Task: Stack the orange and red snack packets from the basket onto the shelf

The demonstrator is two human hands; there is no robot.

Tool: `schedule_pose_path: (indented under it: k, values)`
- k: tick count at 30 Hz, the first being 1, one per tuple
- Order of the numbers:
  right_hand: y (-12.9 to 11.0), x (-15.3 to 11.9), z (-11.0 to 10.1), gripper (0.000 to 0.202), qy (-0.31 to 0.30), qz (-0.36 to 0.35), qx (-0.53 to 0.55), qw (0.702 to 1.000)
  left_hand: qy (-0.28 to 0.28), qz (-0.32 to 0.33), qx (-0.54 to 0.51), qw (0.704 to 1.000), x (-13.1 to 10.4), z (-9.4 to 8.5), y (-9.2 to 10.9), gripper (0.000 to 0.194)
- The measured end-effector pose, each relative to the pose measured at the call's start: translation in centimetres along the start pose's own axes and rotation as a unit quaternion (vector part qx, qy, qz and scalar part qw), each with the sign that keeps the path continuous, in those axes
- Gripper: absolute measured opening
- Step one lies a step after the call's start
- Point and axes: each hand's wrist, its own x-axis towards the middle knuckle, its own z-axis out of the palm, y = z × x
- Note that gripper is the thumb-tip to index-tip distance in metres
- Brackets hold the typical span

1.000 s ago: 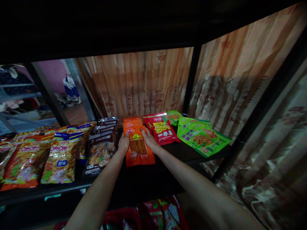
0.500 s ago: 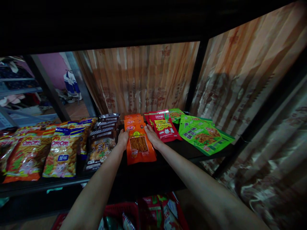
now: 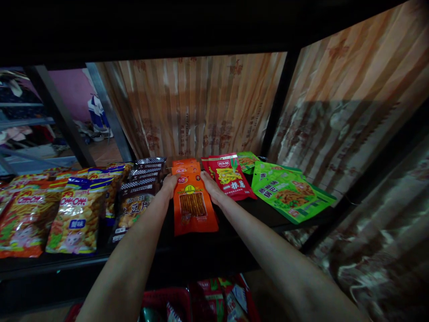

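Observation:
A row of orange snack bags (image 3: 196, 219) lies overlapped on the dark shelf, the front one showing brown sticks through its window. My left hand (image 3: 170, 184) grips the left edge of these bags, and my right hand (image 3: 210, 184) grips their right edge; the undersides of my fingers are partly hidden. Just left of my left hand are dark brown snack bags (image 3: 137, 194), overlapped in a row. A red snack bag (image 3: 236, 190) with yellow pictures rests close to the right of my right hand.
Green snack bags (image 3: 291, 192) lie at the shelf's right end, by a black post (image 3: 279, 98). Yellow-and-orange puffed snack bags (image 3: 73, 219) stand at left. Below the shelf is a red basket (image 3: 167, 295) with more packets. A curtain (image 3: 201, 98) hangs behind.
The view has shifted slightly. Both hands stay at the sides of the orange bags, whose front bag sits a little lower in the picture.

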Motion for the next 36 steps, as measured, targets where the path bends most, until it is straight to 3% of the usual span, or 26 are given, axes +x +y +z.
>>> schedule_pose_path:
  k: [10, 28, 36]
  values:
    - [0.4, 0.0, 0.3, 0.045, -0.028, -0.014, -0.015, 0.999, -0.005, -0.009, 0.008, 1.000, -0.6, 0.2, 0.1, 0.028]
    - [1.5, 0.6, 0.4, 0.057, -0.021, -0.041, -0.095, 0.994, -0.037, -0.026, 0.013, 0.999, -1.3, -0.4, 0.2, 0.022]
    - [1.2, 0.6, 0.5, 0.052, -0.024, -0.050, -0.082, 0.995, -0.027, -0.028, 0.008, 0.999, -0.9, -0.3, 0.1, 0.019]
